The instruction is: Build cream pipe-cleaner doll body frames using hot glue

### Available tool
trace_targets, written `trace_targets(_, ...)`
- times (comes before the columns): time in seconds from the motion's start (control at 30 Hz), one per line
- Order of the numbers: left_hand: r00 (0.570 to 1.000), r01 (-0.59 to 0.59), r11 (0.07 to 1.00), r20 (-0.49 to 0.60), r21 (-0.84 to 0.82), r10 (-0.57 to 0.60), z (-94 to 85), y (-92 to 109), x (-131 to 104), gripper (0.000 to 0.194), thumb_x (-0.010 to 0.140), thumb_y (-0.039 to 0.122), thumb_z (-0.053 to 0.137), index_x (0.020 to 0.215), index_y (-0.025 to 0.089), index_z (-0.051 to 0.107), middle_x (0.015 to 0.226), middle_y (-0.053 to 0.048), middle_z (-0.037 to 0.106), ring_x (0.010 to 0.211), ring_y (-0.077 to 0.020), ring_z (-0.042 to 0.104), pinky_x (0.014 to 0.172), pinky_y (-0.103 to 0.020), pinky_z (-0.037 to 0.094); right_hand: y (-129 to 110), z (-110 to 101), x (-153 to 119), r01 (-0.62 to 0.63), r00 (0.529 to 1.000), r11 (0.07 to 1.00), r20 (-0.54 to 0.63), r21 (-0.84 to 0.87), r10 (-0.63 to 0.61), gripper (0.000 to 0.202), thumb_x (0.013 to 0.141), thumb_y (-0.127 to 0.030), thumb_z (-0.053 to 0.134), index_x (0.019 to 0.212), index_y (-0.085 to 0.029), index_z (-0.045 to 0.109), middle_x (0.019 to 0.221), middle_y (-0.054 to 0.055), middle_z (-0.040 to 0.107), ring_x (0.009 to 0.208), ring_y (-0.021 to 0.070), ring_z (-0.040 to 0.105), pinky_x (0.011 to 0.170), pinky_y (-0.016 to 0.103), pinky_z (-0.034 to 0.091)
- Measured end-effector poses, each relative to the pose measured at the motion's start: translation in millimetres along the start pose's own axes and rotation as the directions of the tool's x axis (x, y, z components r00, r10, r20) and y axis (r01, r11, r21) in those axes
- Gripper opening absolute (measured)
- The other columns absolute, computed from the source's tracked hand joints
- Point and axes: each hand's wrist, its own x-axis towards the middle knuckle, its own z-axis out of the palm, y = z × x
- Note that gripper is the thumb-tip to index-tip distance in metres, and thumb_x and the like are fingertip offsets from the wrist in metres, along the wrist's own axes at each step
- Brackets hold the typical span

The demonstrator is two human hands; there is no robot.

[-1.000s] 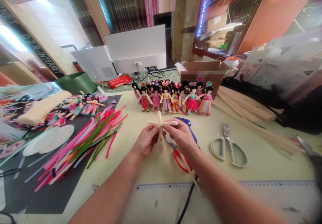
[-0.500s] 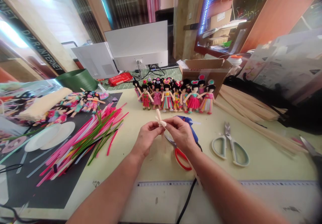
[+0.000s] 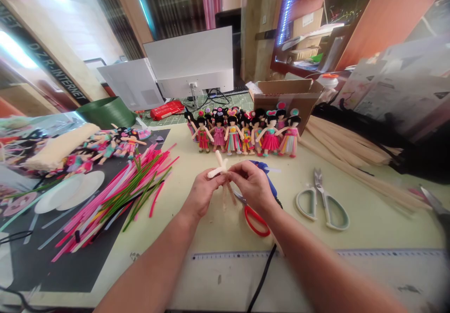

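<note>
Both hands meet at the middle of the table around a cream pipe-cleaner figure (image 3: 219,162), whose short arms or loops stick up and to the left. My left hand (image 3: 201,192) pinches it from the left, thumb and fingers together. From the right, my right hand (image 3: 251,184) pinches the same piece, fingers curled. Two thin cream strands hang below the fingertips. Red-handled scissors (image 3: 257,221) lie partly under my right hand, and a blue glue gun (image 3: 269,177) lies behind it.
Several finished dolls (image 3: 234,135) stand in front of a cardboard box (image 3: 284,102). Coloured pipe cleaners (image 3: 116,196) and white plates (image 3: 84,189) lie left. White-handled scissors (image 3: 325,205) and cream strips (image 3: 344,144) lie right. A ruler (image 3: 228,256) runs along the front.
The cream piece has turned between my fingers, one short end now pointing left over my left fingertips. Its hanging strands show more plainly and are spread apart.
</note>
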Motion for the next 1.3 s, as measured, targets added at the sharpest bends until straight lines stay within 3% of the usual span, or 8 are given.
trace_targets(0.33,0.993,0.045,0.997,0.116,-0.062,-0.038,1.6,3.4,-1.4,0.023,0.075,0.028,0.071,0.093,0.014,0.073,0.088,-0.006,0.072,0.085,-0.0191,0.063,0.083,-0.033,0.045,-0.2,-2.4,0.3,-0.055,0.998,0.996,0.003,0.073,0.055,0.006,0.078,-0.024,0.065,0.073,-0.02,0.064,0.068,0.0,0.064,0.067,0.0141,0.059,0.065,0.028,0.045)
trace_targets(0.53,0.989,0.062,0.996,0.136,-0.069,-0.052,2.8,7.4,-2.2,0.017,0.077,0.027,0.068,0.085,0.013,0.072,0.081,-0.006,0.07,0.078,-0.0172,0.063,0.081,-0.031,0.046,1.3,-3.9,4.6,-0.166,0.986,0.968,0.051,0.188,0.159,0.016,0.074,-0.032,0.07,0.068,-0.018,0.064,0.064,0.0,0.066,0.061,0.0137,0.059,0.062,0.027,0.044)
trace_targets(0.83,0.976,0.086,0.985,0.209,-0.153,-0.052,0.9,7.9,-3.1,0.017,0.08,0.029,0.066,0.084,0.013,0.07,0.079,-0.006,0.069,0.074,-0.0157,0.062,0.075,-0.028,0.046,-7.0,-3.0,-1.0,-0.434,0.901,0.783,0.229,0.446,0.369,0.025,0.071,-0.039,0.074,0.076,-0.015,0.069,0.061,-0.002,0.059,0.049,0.0064,0.036,0.047,0.023,0.025)
trace_targets(1.03,0.978,0.153,0.969,0.172,-0.192,-0.121,5.0,10.2,-4.7,0.02,0.075,0.03,0.072,0.083,0.013,0.066,0.074,-0.004,0.067,0.067,-0.012,0.06,0.064,-0.023,0.044,-16.6,-0.8,-1.3,-0.379,0.923,0.801,0.13,0.464,0.362,0.024,0.068,-0.036,0.077,0.071,-0.015,0.067,0.057,-0.001,0.061,0.05,0.0084,0.045,0.049,0.024,0.031)
trace_targets(1.2,0.987,0.15,0.984,0.074,-0.099,-0.143,6.0,6.5,-3.2,0.029,0.067,0.031,0.079,0.08,0.015,0.06,0.069,-0.001,0.066,0.057,-0.0081,0.054,0.046,-0.019,0.028,-7.9,3.0,0.8,-0.326,0.942,0.844,0.07,0.425,0.329,0.025,0.065,-0.037,0.079,0.072,-0.015,0.068,0.062,0.0,0.064,0.056,0.0113,0.054,0.056,0.026,0.04)
trace_targets(1.3,0.991,0.134,0.987,0.034,-0.085,-0.131,6.5,5.3,-2.1,0.031,0.064,0.032,0.081,0.077,0.015,0.059,0.067,-0.002,0.065,0.058,-0.0089,0.055,0.046,-0.019,0.028,-2.9,2.6,3.0,-0.304,0.952,0.865,0.083,0.4,0.296,0.026,0.063,-0.037,0.08,0.072,-0.015,0.069,0.064,0.001,0.065,0.057,0.0117,0.054,0.056,0.026,0.042)
